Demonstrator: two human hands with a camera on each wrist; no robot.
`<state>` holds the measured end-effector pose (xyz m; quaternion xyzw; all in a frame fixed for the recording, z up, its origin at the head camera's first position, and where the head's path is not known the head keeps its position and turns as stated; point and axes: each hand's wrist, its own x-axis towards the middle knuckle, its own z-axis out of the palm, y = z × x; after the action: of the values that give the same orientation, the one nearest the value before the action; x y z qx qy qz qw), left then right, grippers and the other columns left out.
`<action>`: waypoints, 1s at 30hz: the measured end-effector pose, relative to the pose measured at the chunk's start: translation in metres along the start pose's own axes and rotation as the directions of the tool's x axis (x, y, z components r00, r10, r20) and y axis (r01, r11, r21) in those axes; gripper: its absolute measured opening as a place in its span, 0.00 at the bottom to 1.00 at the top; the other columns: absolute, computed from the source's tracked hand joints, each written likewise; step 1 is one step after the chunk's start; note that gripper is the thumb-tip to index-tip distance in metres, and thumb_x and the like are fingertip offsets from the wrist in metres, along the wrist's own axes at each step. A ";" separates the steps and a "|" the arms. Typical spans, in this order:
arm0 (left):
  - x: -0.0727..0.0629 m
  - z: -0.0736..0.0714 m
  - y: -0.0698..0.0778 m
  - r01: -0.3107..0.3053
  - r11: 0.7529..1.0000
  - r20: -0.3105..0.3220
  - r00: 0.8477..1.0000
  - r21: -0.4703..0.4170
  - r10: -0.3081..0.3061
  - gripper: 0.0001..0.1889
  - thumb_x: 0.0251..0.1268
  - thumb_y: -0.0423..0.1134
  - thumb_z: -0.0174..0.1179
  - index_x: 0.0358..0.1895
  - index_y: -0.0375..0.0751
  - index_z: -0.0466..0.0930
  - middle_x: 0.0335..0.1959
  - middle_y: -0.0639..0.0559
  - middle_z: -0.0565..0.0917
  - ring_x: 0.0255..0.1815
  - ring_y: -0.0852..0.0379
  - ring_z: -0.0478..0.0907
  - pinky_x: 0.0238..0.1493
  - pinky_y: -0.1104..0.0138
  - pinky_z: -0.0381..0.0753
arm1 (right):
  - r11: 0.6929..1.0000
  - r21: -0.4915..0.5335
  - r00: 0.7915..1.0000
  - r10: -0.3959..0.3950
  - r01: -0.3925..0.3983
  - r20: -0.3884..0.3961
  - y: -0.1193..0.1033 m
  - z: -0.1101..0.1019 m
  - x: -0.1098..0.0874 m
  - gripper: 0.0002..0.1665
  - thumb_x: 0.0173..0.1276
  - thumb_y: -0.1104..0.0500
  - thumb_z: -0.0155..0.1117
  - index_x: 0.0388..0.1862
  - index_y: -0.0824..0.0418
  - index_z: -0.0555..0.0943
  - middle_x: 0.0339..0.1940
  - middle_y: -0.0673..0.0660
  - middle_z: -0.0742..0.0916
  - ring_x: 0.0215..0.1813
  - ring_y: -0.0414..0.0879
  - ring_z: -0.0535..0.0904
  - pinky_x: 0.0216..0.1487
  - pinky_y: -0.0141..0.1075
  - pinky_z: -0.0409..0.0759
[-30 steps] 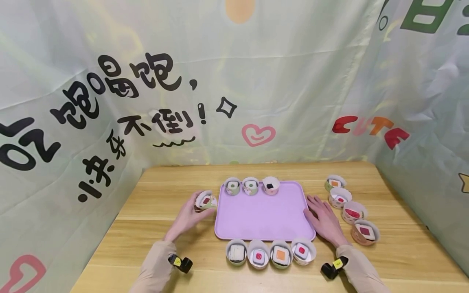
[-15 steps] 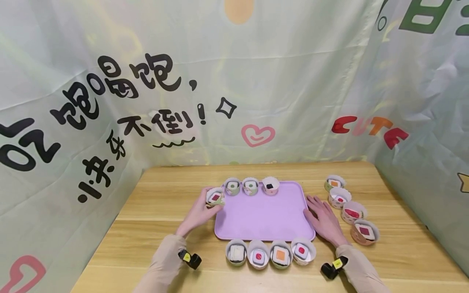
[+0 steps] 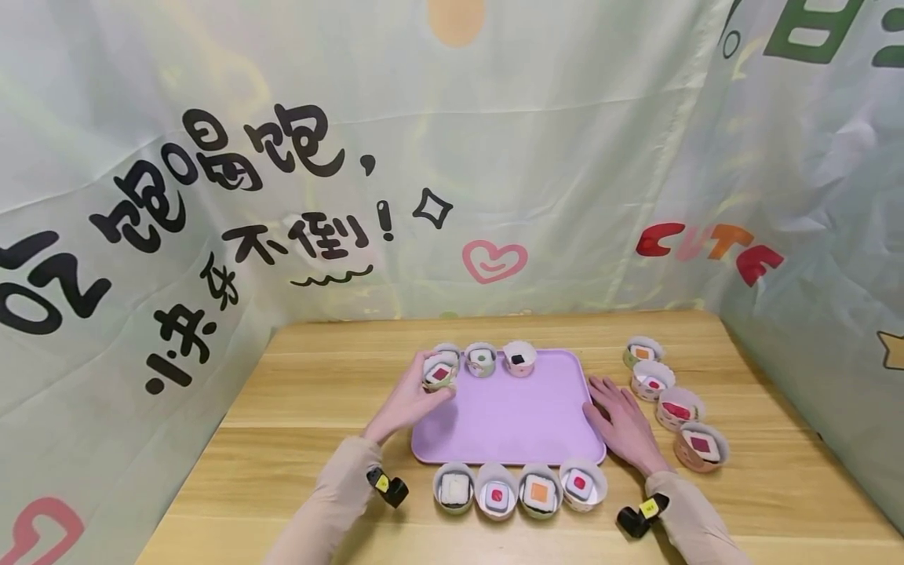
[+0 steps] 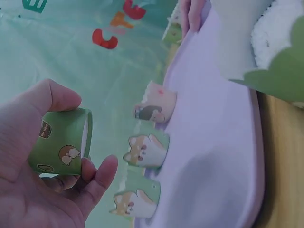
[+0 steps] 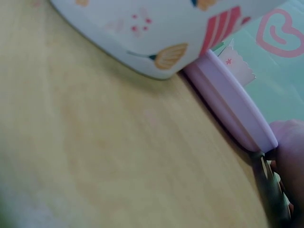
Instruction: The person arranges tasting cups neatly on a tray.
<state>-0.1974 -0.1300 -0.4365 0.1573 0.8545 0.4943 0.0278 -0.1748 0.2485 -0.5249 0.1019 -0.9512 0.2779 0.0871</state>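
My left hand grips a green paper cup by its side, thumb on one side and fingers on the other. Inside sits a white sushi piece with a dark red centre. Hand and cup are over the left end of the purple tray, overlapping the leftmost cup at its back edge. Also along that edge stand a green cup with a green-dotted piece and a pink cup with a black-centred one. At the tray's right edge my right hand rests with its fingers extended, holding no cup.
Several filled cups line up along the tray's front edge. To the right of my right hand, several more cups form a slanting row on the wooden table. Printed cloth hangs behind and at both sides.
My left hand has carried the green cup rightward from the table left of the tray to over its back left corner. The right hand stays at the tray's right edge.
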 end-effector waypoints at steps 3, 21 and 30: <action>0.005 0.003 0.003 -0.017 1.000 0.000 1.000 -0.001 0.017 0.36 0.61 0.41 0.68 0.71 0.40 0.63 0.57 0.41 0.80 0.55 0.48 0.81 0.55 0.57 0.83 | 1.000 -0.002 1.000 -0.002 0.002 -0.005 -0.001 -0.001 0.001 0.31 0.79 0.50 0.51 0.72 0.70 0.70 0.75 0.71 0.71 0.78 0.71 0.58 0.77 0.66 0.51; 0.036 0.010 0.023 -0.136 0.991 0.068 0.988 -0.017 0.137 0.30 0.65 0.43 0.69 0.66 0.42 0.66 0.59 0.41 0.78 0.58 0.48 0.79 0.59 0.61 0.80 | 1.000 -0.010 1.000 0.000 0.000 -0.007 -0.003 -0.001 -0.001 0.31 0.79 0.50 0.51 0.72 0.70 0.70 0.75 0.70 0.72 0.78 0.70 0.59 0.77 0.65 0.51; 0.048 0.012 0.038 -0.192 0.978 0.067 0.980 0.075 0.188 0.31 0.64 0.45 0.70 0.67 0.46 0.67 0.62 0.45 0.72 0.61 0.49 0.73 0.63 0.54 0.77 | 1.000 -0.007 1.000 0.010 -0.010 0.014 -0.001 -0.001 0.000 0.32 0.80 0.49 0.50 0.73 0.70 0.69 0.75 0.71 0.70 0.79 0.70 0.57 0.78 0.65 0.50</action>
<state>-0.2311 -0.0883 -0.4053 0.2539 0.8536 0.4548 -0.0006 -0.1742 0.2484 -0.5237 0.0987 -0.9533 0.2743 0.0795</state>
